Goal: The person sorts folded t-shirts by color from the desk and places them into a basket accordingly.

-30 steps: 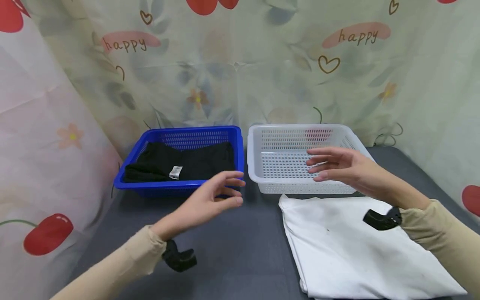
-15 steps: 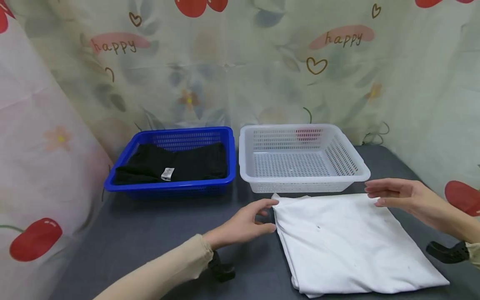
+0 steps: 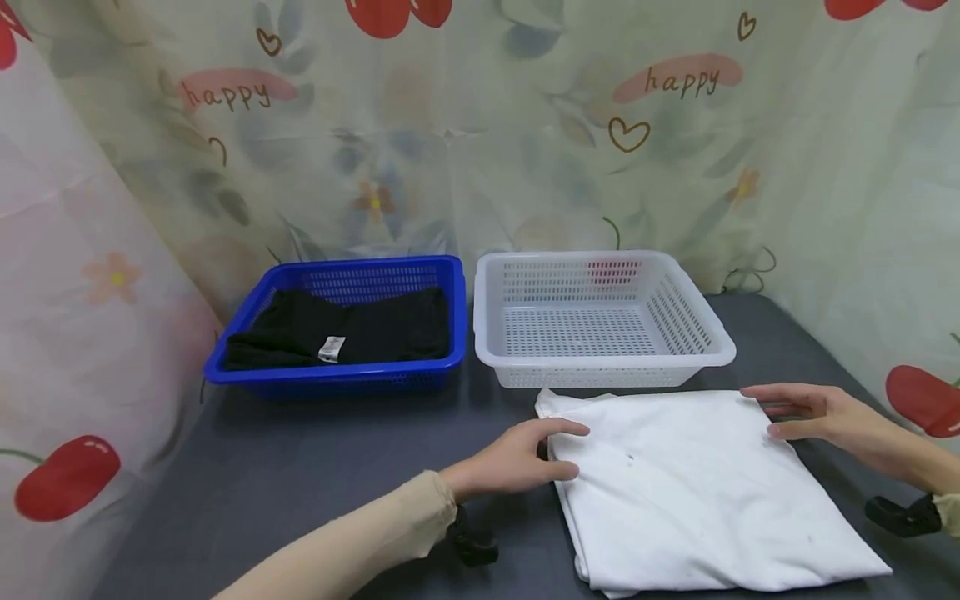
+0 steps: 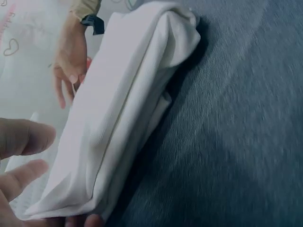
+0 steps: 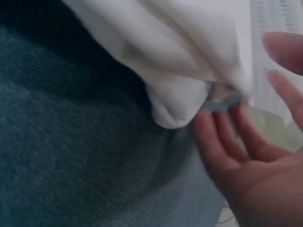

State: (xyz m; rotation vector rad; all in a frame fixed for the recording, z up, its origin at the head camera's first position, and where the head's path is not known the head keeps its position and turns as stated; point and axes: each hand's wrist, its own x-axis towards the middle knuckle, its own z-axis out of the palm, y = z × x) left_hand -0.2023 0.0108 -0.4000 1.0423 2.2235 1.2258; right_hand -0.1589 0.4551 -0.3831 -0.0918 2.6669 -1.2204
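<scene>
A folded white garment [image 3: 697,492], thick with several layers, lies flat on the dark grey table. My left hand [image 3: 513,457] is at its left edge, with thumb and index finger spread over the top. In the left wrist view, other fingertips [image 4: 94,220] touch the low end of the folded stack [image 4: 116,94]. At the far right corner, my right hand [image 3: 836,421] has its thumb and fingers apart around the edge. The right wrist view shows the right fingertips [image 5: 204,116] reaching beneath the cloth's corner, the thumb standing off it.
Behind the garment stands a white perforated basket [image 3: 604,362] with nothing in it. Left of that, a blue basket [image 3: 337,373] holds folded black clothing [image 3: 375,325] with a white label. A printed curtain [image 3: 450,167] hangs behind and at both sides.
My left hand has moved right and down from near the blue basket to the garment's left edge. My right hand has moved from over the white basket to the garment's far right corner.
</scene>
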